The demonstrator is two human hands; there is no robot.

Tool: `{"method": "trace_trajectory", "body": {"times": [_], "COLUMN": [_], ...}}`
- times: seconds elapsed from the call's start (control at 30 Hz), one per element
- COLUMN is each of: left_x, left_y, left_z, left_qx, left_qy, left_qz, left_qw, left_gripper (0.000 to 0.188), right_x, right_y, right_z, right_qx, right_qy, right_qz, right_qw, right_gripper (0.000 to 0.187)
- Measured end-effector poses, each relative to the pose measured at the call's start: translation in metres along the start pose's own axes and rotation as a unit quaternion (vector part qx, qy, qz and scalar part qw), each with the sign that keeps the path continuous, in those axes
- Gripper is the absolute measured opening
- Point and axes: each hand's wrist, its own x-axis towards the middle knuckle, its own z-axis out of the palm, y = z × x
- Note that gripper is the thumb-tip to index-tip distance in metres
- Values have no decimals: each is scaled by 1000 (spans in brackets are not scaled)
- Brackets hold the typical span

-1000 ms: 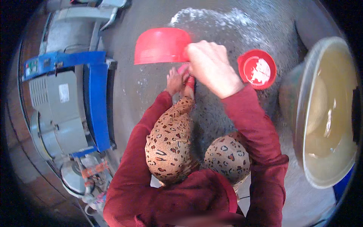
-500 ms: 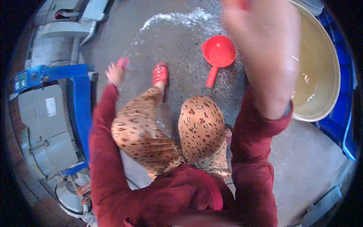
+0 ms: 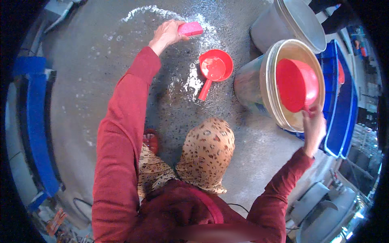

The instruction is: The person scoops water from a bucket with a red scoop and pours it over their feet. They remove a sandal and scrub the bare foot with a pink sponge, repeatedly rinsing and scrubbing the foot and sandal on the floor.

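My left hand [image 3: 166, 35] reaches far forward over the wet floor, its fingers closed round one end of a pink sponge [image 3: 190, 29]. At the right, my right hand [image 3: 314, 126] grips the handle of a red dipper [image 3: 297, 85]. The dipper's bowl is tipped inside the mouth of a tall bucket [image 3: 270, 83], its rounded outside toward me. Between my hands, a second red dipper [image 3: 223, 65] stands on the floor with some water in its bowl and its handle toward me.
Behind the bucket stands a grey bucket [image 3: 279, 24]. A blue crate [image 3: 330, 141] is at the far right. Foamy water [image 3: 152, 10] lies on the floor ahead. Blue-framed equipment [image 3: 38, 129] lines the left side, and a black cable [image 3: 81, 204] runs nearby.
My view has turned rightward. My left hand has moved forward and inward with the sponge. My right hand, blurred in front before, is now down at the bucket with the dipper.
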Motion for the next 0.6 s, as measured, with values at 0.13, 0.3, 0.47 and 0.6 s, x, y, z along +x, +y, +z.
{"method": "trace_trajectory", "body": {"times": [0.13,0.3,0.47,0.6], "left_x": [22,49,50,30], "left_y": [-6,-4,56,106], "left_z": [8,-17,-24,-47], "left_qx": [-131,-315,-234,-216], "left_qy": [37,-59,-256,-237], "left_qz": [-1,-37,232,365], "left_qw": [991,946,909,874], "left_gripper": [67,62,59,62], "right_x": [41,41,2,20], "right_y": [-14,-45,-124,-187], "right_z": [35,-12,-51,-26], "right_qx": [-43,-178,6,122], "right_qy": [-64,-86,189,-26], "right_qz": [-56,-20,-282,-412], "right_qw": [995,980,941,902], "right_gripper": [35,46,48,93]}}
